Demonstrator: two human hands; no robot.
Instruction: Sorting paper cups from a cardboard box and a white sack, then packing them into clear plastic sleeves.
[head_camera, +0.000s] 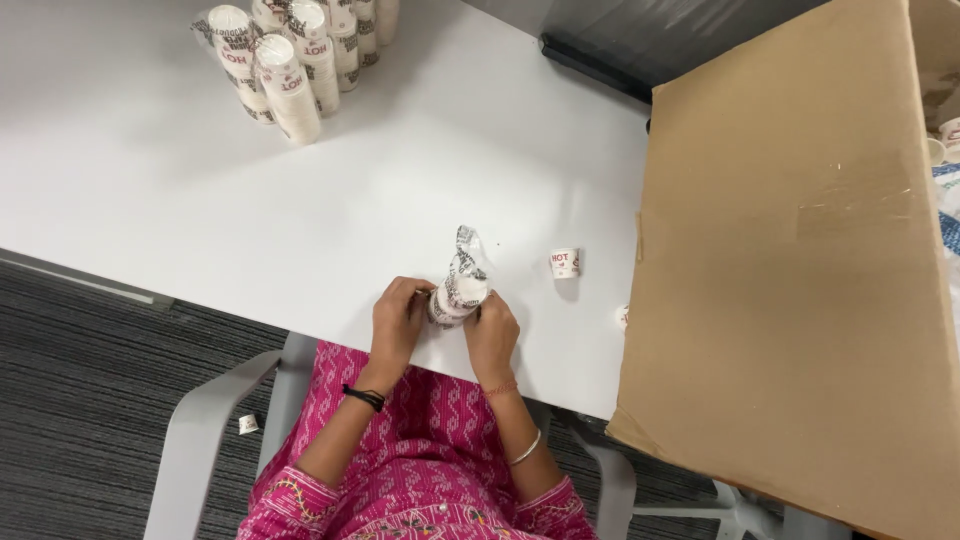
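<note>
A short stack of small white paper cups in a clear printed plastic sleeve (458, 283) lies on the white table (150, 190) near its front edge. My left hand (398, 322) grips the stack's left side. On the right side, my right hand (492, 330) pinches it. The loose end of the sleeve sticks up and away from me. One single small paper cup (564, 263) stands upright on the table just right of my hands, apart from them.
Several sleeved stacks of paper cups (290, 55) stand at the table's far left. A large open cardboard box (800, 270) fills the right side, with another small cup (623, 316) at its edge. A cup (248, 424) lies on the grey carpet by the chair's armrest (200, 430).
</note>
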